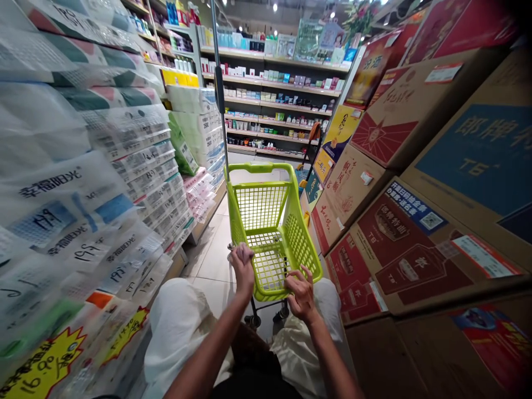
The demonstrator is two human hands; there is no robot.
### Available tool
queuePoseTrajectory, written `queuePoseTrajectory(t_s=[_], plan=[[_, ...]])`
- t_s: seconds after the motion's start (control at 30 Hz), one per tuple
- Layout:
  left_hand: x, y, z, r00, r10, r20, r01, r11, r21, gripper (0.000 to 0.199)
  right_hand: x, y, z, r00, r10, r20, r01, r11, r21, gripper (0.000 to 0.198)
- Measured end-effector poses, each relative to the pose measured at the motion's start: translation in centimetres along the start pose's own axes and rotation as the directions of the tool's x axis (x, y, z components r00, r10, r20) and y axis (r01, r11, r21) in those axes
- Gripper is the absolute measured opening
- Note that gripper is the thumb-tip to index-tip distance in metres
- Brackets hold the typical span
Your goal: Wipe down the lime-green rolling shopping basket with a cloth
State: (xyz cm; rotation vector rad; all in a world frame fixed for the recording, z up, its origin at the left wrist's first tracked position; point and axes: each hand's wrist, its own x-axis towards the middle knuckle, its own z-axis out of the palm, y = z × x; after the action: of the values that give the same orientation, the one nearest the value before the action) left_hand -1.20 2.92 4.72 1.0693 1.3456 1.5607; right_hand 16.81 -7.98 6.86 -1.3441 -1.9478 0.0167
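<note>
In the middle of the head view stands a lime-green shopping cart (305, 249) with lattice walls. No goods show inside it. My left hand (242, 267) is closed at its near left rim, beside a small metal fitting. At the near right corner my right hand (300, 291) curls round the rim, one finger raised. From the cart's left side a thin metal pole (219, 91) with a dark sleeve rises upward. Dark wheels (252, 320) show under the near edge, between my knees in pale trousers (178, 316).
Stacked tissue packs (137, 138) with handwritten prices line the left side. Cardboard cartons (386, 111) are piled along the right, close to the cart. Pale floor tiles (211, 244) run between them toward shelves of small goods (282, 102) at the back.
</note>
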Motion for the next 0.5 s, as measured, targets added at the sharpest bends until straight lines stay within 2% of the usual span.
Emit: queuePoseTrajectory(t_s=[0.07, 0.13, 0.27, 0.33, 0.4, 0.5], plan=[[-1.6, -0.2, -0.3, 0.999, 0.019, -0.033, -0.016, 0.995, 0.101, 0.038, -0.3, -0.5, 0.4, 0.999, 0.051, 0.005, -0.051, 0.999, -0.013, 0.016], [-0.6, 0.7, 0.0, 0.999, 0.026, -0.02, -0.022, 0.983, 0.18, 0.044, -0.6, -1.5, 0.9, 0.994, 0.108, 0.027, -0.108, 0.994, -0.018, 0.023], [7.0, 4.8, 2.4, 1.0, -0.001, -0.023, 0.007, 0.96, 0.28, 0.051, -0.7, -3.9, 1.7, 0.987, 0.107, 0.121, -0.108, 0.994, 0.004, 0.029], [8.9, 5.8, 2.9, 0.999, -0.002, -0.044, 0.014, 0.961, 0.277, 0.056, -0.6, -4.7, 2.0, 0.983, 0.112, 0.148, -0.113, 0.994, -0.003, 0.027], [7.2, 5.2, 2.4, 0.999, 0.033, -0.016, -0.028, 0.971, 0.239, 0.061, -0.6, -5.0, 2.1, 0.979, 0.125, 0.16, -0.125, 0.992, -0.015, 0.027], [0.9, 2.9, 0.5, 0.995, 0.085, 0.05, -0.093, 0.977, 0.194, 0.063, -0.7, -4.9, 2.0, 0.978, 0.125, 0.167, -0.127, 0.992, 0.005, 0.028]])
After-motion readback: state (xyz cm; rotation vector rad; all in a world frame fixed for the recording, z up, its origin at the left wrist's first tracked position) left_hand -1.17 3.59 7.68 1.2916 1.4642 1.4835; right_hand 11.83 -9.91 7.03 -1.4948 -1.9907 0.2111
